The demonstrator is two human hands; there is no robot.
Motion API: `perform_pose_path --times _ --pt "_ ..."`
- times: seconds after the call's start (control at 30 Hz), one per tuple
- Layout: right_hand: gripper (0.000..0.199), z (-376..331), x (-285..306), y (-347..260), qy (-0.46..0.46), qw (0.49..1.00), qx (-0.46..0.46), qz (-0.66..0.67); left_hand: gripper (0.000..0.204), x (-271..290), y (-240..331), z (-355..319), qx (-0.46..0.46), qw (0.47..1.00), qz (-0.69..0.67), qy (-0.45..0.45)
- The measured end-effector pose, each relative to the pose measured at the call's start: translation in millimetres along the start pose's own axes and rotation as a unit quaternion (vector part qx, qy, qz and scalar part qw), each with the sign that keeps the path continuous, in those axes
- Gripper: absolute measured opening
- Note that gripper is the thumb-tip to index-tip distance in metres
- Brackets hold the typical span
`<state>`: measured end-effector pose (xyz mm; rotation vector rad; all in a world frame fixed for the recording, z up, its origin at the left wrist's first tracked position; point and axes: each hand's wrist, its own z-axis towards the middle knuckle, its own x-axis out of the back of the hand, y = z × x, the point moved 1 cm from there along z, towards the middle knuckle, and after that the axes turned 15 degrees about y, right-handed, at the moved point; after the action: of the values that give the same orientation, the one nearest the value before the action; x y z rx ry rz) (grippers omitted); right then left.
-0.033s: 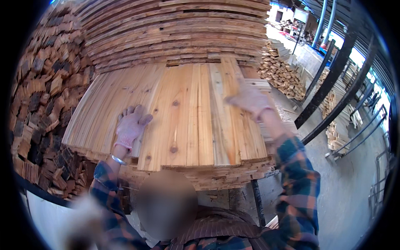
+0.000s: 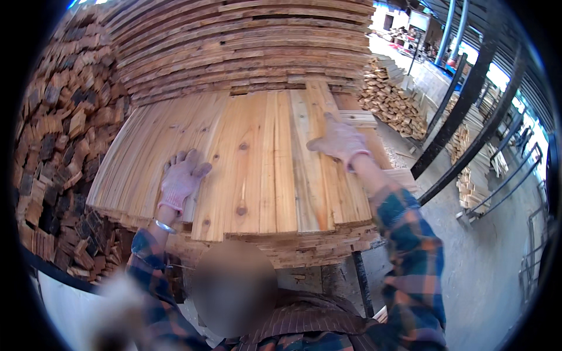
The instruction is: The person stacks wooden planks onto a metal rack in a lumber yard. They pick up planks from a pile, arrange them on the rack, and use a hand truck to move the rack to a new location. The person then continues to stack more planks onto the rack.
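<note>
- left hand (image 2: 180, 182): gloved, fingers spread flat on top boards (image 2: 257, 169), gripping nothing
- right hand (image 2: 339, 141): gloved, palm down on boards, fingers loosely open
- taller plank stack (image 2: 246, 47) just beyond fingertips

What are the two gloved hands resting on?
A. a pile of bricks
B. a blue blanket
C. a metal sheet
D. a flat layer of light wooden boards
D: the left hand and the right hand both lie flat, fingers spread, on the top layer of pale knotty wooden boards.
</note>
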<state>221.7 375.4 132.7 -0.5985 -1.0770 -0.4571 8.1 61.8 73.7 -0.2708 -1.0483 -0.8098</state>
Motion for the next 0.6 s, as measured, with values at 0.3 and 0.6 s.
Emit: perform_pose_path --times 0.3,0.6 --pt "0.109 4 20 46 -0.01 0.995 -0.06 0.075 0.089 70 78 -117 -0.204 0.97 -0.116 0.064" --pt "0.106 0 18 78 -0.046 0.993 -0.098 0.044 0.089 20 99 -116 -0.203 0.972 0.019 0.119"
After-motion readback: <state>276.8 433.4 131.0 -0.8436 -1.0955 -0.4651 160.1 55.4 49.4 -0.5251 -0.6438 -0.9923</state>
